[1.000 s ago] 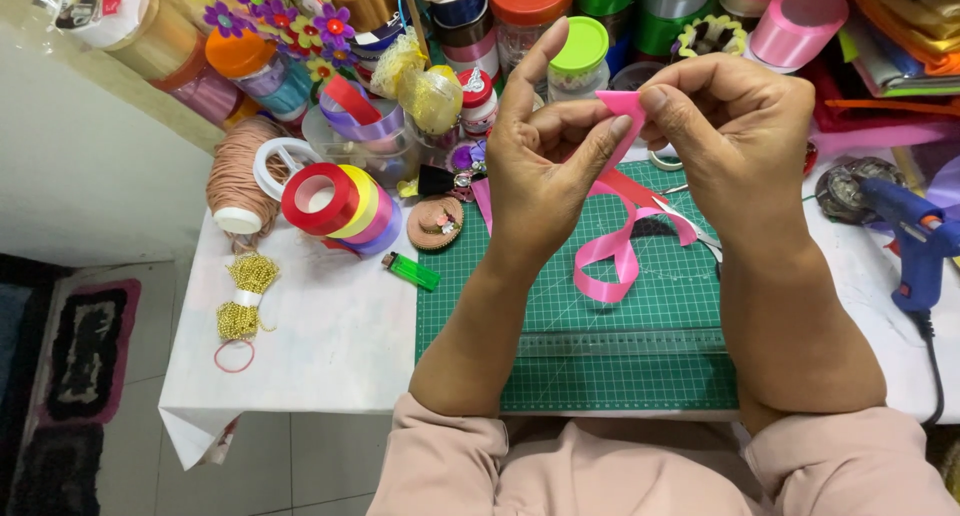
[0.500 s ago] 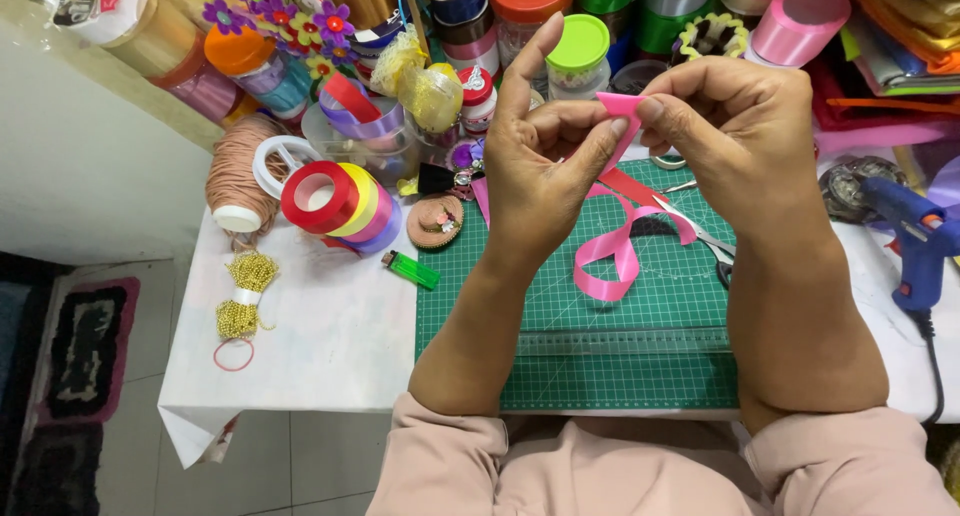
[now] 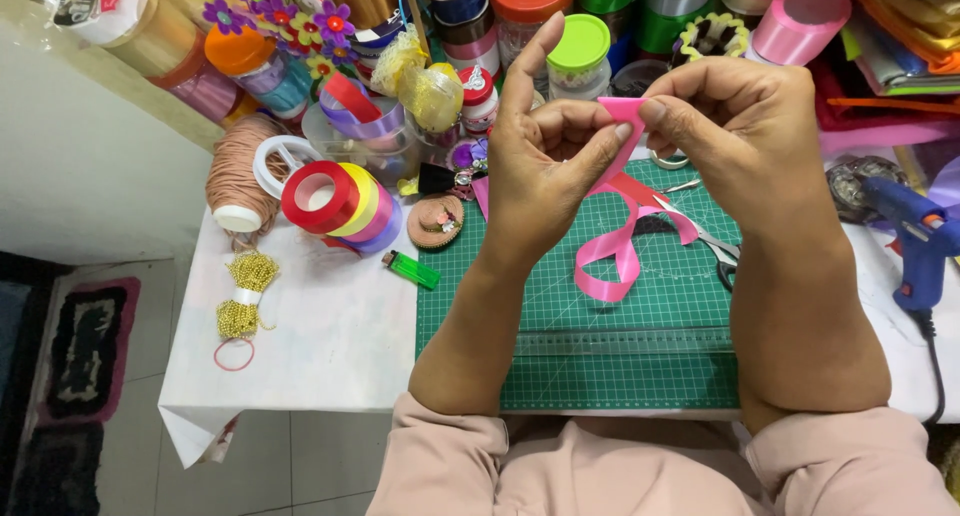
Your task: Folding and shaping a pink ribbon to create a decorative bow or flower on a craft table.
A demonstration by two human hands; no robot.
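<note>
While both hands meet above the green cutting mat [image 3: 600, 366], the pink ribbon [image 3: 622, 126] is pinched between them — left hand [image 3: 545, 176] thumb and fingers clamped on its folded top, right hand [image 3: 745, 136] fingertips clamped on the same fold from the other side. Its long axis runs downward from the fingers, ending in one loop resting on the mat. Count: one ribbon, two hands. One pair of scissors [image 3: 715, 246] lies below the right hand.

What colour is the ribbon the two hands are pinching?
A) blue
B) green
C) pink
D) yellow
C: the ribbon pinched between the left hand and the right hand is pink, and it loops down onto the green cutting mat.
</note>
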